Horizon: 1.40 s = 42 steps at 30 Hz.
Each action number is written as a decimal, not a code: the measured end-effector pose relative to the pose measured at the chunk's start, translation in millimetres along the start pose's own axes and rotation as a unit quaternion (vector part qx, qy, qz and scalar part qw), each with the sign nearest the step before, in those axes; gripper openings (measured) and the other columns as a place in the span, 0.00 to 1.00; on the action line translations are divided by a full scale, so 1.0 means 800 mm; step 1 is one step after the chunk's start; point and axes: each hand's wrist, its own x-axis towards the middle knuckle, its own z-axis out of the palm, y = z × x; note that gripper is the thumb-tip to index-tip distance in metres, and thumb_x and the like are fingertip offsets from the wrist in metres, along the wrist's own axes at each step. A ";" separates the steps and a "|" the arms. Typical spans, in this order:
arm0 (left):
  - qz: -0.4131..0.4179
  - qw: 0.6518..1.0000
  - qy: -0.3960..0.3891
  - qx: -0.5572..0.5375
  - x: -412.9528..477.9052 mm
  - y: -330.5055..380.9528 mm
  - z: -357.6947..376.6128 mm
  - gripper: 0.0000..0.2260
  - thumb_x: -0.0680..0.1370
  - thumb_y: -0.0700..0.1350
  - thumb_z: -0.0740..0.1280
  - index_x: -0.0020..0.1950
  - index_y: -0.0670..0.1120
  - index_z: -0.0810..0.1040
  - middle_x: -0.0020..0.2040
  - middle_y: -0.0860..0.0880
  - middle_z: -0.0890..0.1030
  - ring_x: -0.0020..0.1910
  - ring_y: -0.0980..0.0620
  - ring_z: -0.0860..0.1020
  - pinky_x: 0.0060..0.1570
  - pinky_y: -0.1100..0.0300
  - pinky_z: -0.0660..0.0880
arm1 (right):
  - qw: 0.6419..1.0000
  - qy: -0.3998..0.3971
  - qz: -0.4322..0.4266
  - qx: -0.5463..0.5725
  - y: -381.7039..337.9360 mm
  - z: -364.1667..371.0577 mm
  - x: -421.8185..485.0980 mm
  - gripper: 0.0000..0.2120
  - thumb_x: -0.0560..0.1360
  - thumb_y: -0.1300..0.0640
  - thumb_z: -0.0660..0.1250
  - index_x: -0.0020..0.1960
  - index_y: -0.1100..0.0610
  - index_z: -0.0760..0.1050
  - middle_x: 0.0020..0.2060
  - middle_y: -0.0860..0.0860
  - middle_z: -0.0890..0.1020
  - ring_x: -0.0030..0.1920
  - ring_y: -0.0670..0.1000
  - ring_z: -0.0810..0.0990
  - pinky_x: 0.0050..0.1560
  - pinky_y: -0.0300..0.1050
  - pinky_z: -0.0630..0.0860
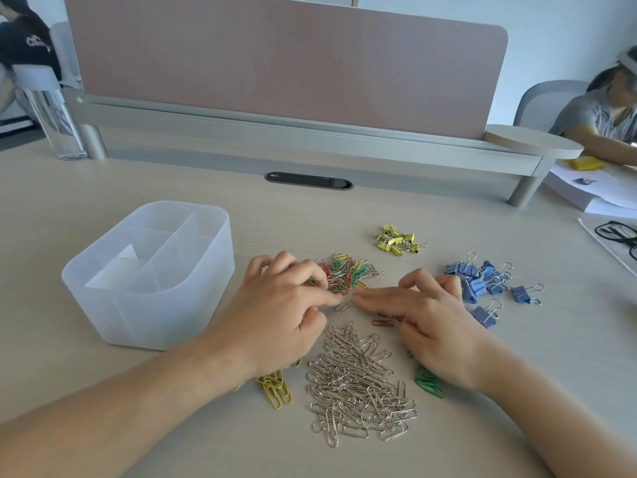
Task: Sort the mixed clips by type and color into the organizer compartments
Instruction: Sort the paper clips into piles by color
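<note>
**Clip sort: both hands at mixed heap**

Organizer point(155, 315) mid-left, opening up, long axis lower left to upper right. Bare desk point(51, 253) all round it; right wall just beside L hand point(279, 305).

Yellow paper clips point(275, 388) partly under L wrist, pointing approx. to bottom edge.

L fingers curled over left edge of mixed coloured heap point(344, 274); can't tell if a clip is pinched.

Silver pile point(358, 384) lies between forearms.

Single silver clip point(343, 307) tilted, between both index tips.

Red clips point(382, 322) under R hand point(431, 322); its fingers stretch left, relaxed, nothing held.

Green clips point(429, 382) by R wrist.

Yellow binder clips point(398, 239) lie apart, above centre.

Blue binder clips point(482, 284) just beyond R knuckles.
</note>
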 end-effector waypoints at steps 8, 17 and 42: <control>0.010 1.000 -0.010 -0.001 0.002 -0.002 0.002 0.25 0.73 0.50 0.47 0.54 0.66 0.81 0.54 0.64 0.73 0.54 0.57 0.67 0.60 0.58 0.56 | 0.991 0.126 0.009 0.033 0.011 -0.007 -0.005 0.26 0.69 0.65 0.58 0.55 0.39 0.81 0.48 0.22 0.75 0.46 0.42 0.69 0.52 0.47 0.58; 0.032 0.991 -0.041 -0.124 0.002 -0.003 0.008 0.27 0.71 0.50 0.45 0.54 0.64 0.82 0.52 0.64 0.74 0.55 0.60 0.66 0.65 0.63 0.54 | 0.996 0.091 0.005 0.010 0.013 -0.007 -0.004 0.09 0.71 0.40 0.66 0.49 0.33 0.81 0.48 0.23 0.77 0.47 0.42 0.70 0.52 0.48 0.59; 0.021 0.996 -0.086 -0.015 -0.001 0.010 0.002 0.33 0.70 0.51 0.38 0.74 0.68 0.58 0.60 0.63 0.64 0.60 0.58 0.61 0.65 0.54 0.52 | 0.996 0.064 0.039 0.042 -0.008 -0.010 0.002 0.17 0.69 0.59 0.52 0.52 0.44 0.70 0.51 0.30 0.77 0.53 0.38 0.70 0.56 0.50 0.60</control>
